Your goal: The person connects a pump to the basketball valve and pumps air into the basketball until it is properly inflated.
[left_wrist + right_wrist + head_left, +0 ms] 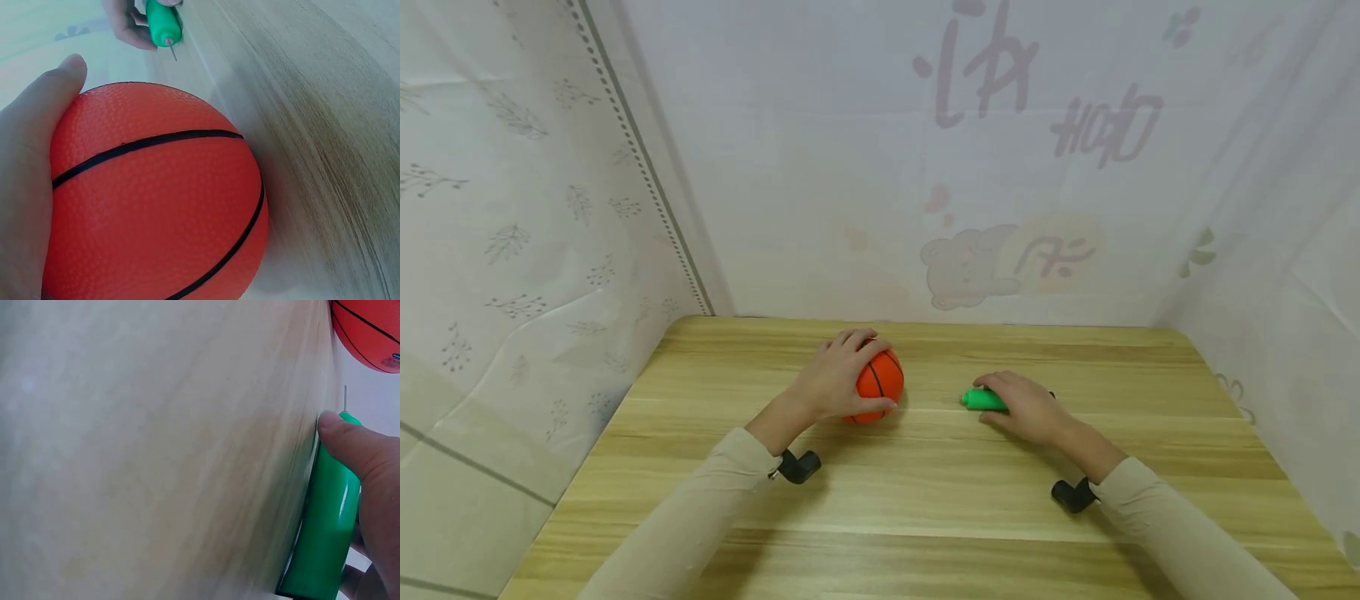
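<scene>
A small orange basketball [882,379] with black seams sits on the wooden table, left of its middle. My left hand [831,375] grips it from the left, fingers over the top and thumb along the near side. To the right, my right hand [1024,406] holds a green hand ball pump [983,400] lying low at the tabletop. In the right wrist view the thumb lies near the front end of the pump [328,519], with other fingers on its far side. A thin metal needle [173,52] sticks out of the pump toward the ball, apart from it.
The wooden table [925,492] has a back edge against a pale printed curtain [820,167]. More curtain hangs at the left and right sides. A black camera mount [800,467] is worn at the left wrist, another black mount [1072,497] at the right.
</scene>
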Demonstrator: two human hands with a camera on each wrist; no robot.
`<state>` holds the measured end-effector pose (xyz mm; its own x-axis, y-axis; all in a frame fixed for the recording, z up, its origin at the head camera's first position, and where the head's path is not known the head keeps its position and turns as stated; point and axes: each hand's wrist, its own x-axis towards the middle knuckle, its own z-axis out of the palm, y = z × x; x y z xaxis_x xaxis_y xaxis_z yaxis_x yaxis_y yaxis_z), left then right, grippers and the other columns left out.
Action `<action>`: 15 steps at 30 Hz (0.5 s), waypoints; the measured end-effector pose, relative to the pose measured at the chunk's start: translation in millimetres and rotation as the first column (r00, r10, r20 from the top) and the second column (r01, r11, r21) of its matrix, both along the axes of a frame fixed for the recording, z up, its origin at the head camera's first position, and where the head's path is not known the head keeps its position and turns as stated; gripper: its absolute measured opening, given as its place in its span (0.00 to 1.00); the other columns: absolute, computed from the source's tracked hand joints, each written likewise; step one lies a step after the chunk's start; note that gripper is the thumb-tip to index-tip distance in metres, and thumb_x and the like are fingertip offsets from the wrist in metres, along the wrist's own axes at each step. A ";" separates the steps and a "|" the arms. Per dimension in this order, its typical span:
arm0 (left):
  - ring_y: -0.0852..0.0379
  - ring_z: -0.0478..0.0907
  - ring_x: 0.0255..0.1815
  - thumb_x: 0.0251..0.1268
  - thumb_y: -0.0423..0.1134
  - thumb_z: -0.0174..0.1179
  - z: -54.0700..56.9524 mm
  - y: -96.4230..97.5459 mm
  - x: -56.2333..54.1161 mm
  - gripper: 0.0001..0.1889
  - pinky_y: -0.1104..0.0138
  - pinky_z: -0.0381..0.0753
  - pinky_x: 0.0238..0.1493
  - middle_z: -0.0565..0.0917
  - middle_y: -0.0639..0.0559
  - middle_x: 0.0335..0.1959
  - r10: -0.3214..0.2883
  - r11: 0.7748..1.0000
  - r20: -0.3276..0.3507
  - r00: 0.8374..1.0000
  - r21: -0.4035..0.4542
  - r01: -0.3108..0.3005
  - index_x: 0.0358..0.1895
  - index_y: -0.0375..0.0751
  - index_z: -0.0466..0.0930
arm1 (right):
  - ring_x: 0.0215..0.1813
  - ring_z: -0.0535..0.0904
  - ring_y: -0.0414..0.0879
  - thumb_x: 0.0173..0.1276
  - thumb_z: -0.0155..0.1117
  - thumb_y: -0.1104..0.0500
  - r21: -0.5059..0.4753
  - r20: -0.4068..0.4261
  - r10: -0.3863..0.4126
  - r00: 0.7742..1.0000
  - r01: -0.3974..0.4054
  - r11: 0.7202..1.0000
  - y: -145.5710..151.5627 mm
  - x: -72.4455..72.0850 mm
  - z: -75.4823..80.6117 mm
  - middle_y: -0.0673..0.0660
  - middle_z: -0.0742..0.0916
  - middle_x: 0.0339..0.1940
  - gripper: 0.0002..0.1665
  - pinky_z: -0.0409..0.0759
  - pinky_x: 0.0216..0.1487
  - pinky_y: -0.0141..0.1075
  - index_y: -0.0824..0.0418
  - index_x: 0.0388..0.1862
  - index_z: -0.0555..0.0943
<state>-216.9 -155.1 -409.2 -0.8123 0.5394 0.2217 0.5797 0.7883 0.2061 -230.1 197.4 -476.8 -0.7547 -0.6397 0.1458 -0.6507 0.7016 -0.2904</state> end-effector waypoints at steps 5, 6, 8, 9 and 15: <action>0.41 0.67 0.69 0.52 0.69 0.70 2.6 -2.2 1.3 0.45 0.39 0.71 0.61 0.70 0.42 0.70 -0.009 1.000 -0.019 1.000 0.002 0.009 0.70 0.46 0.72 | 0.56 0.80 0.57 0.67 0.74 0.48 -0.002 -0.028 -0.015 1.000 0.015 1.000 0.4 -0.7 3.1 0.61 0.84 0.57 0.34 0.78 0.55 0.55 0.63 0.65 0.75; 0.41 0.67 0.69 0.52 0.70 0.70 3.3 -2.7 1.5 0.46 0.39 0.71 0.61 0.71 0.42 0.70 -0.010 1.000 -0.022 1.000 0.002 0.010 0.70 0.46 0.72 | 0.56 0.80 0.57 0.66 0.74 0.48 0.001 -0.036 -0.016 0.999 0.016 1.000 0.4 -1.4 3.7 0.61 0.84 0.57 0.35 0.77 0.55 0.56 0.63 0.65 0.75; 0.42 0.67 0.69 0.52 0.70 0.69 4.2 -3.8 1.4 0.47 0.39 0.71 0.62 0.71 0.43 0.69 -0.006 1.000 -0.023 1.000 -0.001 0.006 0.71 0.46 0.71 | 0.56 0.80 0.56 0.65 0.75 0.48 0.007 -0.053 -0.015 0.999 0.015 1.000 0.6 -2.6 5.3 0.61 0.84 0.57 0.35 0.77 0.55 0.57 0.63 0.65 0.75; 0.42 0.67 0.69 0.52 0.70 0.69 4.8 -4.2 1.4 0.48 0.39 0.70 0.62 0.71 0.43 0.70 -0.005 1.000 -0.023 1.000 -0.003 0.005 0.72 0.46 0.70 | 0.56 0.80 0.56 0.65 0.75 0.48 0.011 -0.057 -0.014 0.998 0.014 1.000 0.7 -3.1 6.3 0.61 0.84 0.57 0.35 0.77 0.56 0.57 0.63 0.65 0.75; 0.42 0.67 0.70 0.53 0.70 0.69 5.7 -6.1 0.2 0.49 0.39 0.70 0.63 0.71 0.43 0.70 -0.005 1.000 -0.011 1.000 -0.005 0.005 0.73 0.45 0.70 | 0.56 0.81 0.56 0.66 0.74 0.48 0.021 -0.048 -0.024 0.999 0.025 0.999 2.1 -4.3 11.2 0.61 0.84 0.58 0.34 0.77 0.55 0.57 0.63 0.65 0.75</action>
<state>-216.7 -161.2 -403.5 -0.8073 0.5445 0.2277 0.5857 0.7866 0.1955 -234.4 199.5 -465.6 -0.7626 -0.6245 0.1688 -0.6462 0.7232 -0.2438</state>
